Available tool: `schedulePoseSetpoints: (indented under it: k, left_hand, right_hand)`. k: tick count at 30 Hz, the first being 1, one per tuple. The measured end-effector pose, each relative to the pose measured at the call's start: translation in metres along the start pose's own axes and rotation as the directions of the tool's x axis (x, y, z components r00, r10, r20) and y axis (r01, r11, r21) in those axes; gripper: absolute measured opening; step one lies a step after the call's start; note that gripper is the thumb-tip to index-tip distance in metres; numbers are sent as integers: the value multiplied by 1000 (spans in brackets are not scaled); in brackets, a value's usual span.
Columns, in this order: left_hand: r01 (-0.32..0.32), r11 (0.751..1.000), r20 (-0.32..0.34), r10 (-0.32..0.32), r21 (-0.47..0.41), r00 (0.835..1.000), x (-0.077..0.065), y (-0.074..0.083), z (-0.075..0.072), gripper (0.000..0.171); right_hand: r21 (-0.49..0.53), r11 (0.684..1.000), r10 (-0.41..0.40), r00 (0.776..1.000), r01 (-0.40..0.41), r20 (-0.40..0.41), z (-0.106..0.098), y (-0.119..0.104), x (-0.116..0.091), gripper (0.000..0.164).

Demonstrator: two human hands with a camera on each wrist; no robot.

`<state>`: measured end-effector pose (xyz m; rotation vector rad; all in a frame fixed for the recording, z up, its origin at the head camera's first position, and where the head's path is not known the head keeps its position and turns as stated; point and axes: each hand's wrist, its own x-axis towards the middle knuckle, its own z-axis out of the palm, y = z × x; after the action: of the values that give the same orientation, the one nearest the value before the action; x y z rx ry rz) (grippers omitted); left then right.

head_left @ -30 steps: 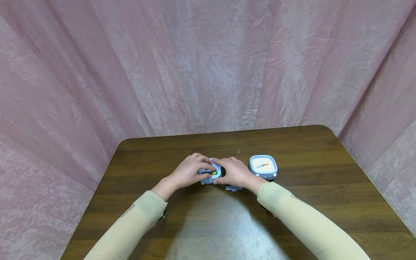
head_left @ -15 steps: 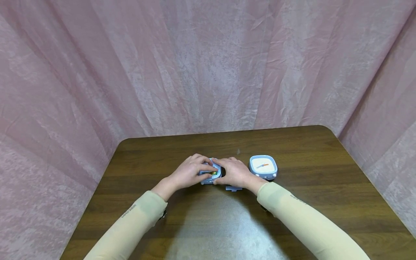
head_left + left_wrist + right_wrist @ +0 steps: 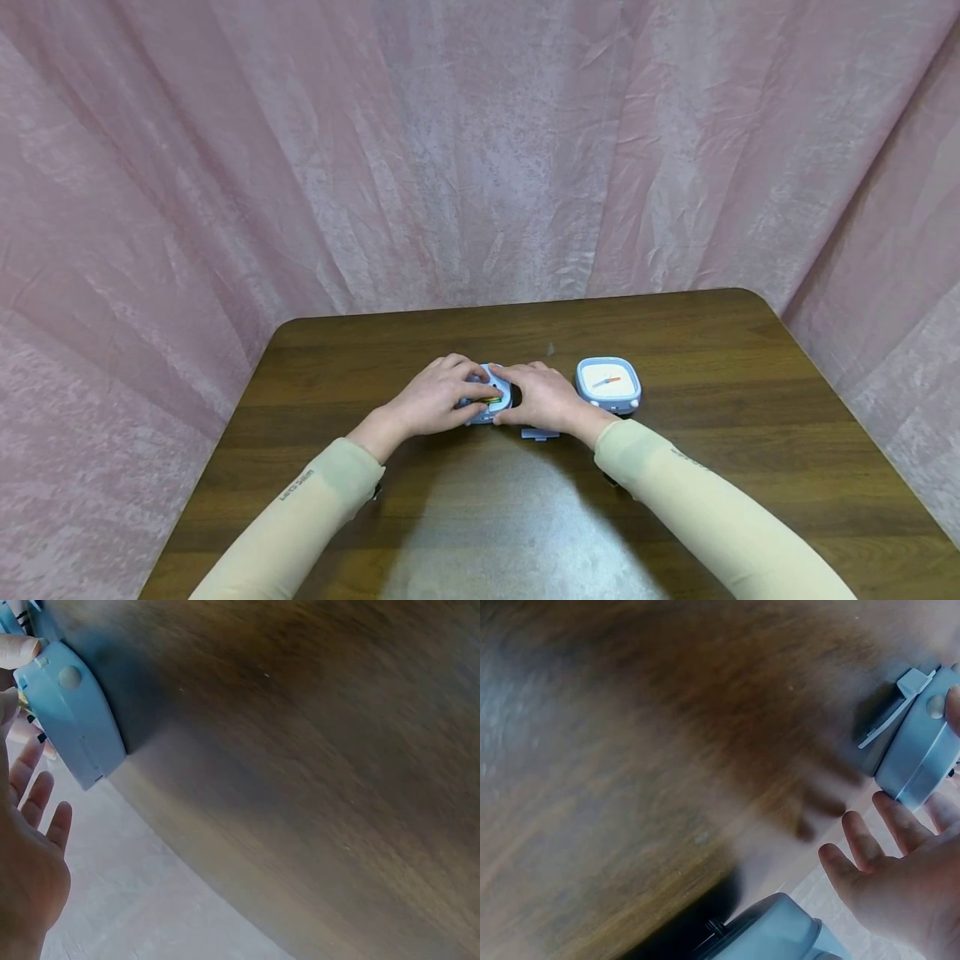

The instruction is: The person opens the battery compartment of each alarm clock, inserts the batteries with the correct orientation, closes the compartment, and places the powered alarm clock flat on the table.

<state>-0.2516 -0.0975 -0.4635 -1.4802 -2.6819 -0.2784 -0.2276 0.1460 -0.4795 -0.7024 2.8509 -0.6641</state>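
Note:
In the head view a light-blue clock [image 3: 483,417] lies on the table with its back upward. My right hand [image 3: 546,398] grips its right side between thumb and index finger. The fingers of my left hand [image 3: 438,398] are over the back, pinching a green-and-gold battery [image 3: 491,400] at the opening there; much of the battery is hidden. In the left wrist view the blue side of the clock [image 3: 79,712] faces the camera, and a bit of gold shows by the fingers. The right wrist view shows the other fingers of my right hand [image 3: 900,877] spread beside the clock [image 3: 915,754].
A second light-blue clock [image 3: 608,383] lies face up to the right, its white dial and orange hand visible. Near my right wrist is a small blue cover [image 3: 539,435]. Wooden table [image 3: 480,517] extends all around, with a pink curtain [image 3: 480,167] behind it.
My left fingers shift slightly over the battery, and the visible part of it changes a little. The right hand, both clocks and the cover stay in place.

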Motion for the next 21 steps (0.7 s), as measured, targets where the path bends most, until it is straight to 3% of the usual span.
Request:
schedulePoseSetpoints:
  k: [8, 13, 21]
  left_hand:
    - [-78, 995, -4, 78, 65, 997, -2, -3, 0, 34]
    - [-89, 994, 12, 88, 70, 996, -4, -3, 0, 35]
    - [-121, 989, -26, 123, 81, 992, -1, -6, 5, 33]
  right_hand:
    - [-8, 1000, 4, 1000, -4, -4, 0, 1, 0, 88]
    - [-1, 1000, 3, 1000, -3, -5, 1, 1, 1, 88]
    - [10, 1000, 9, 1000, -9, -9, 2, 1, 0, 88]
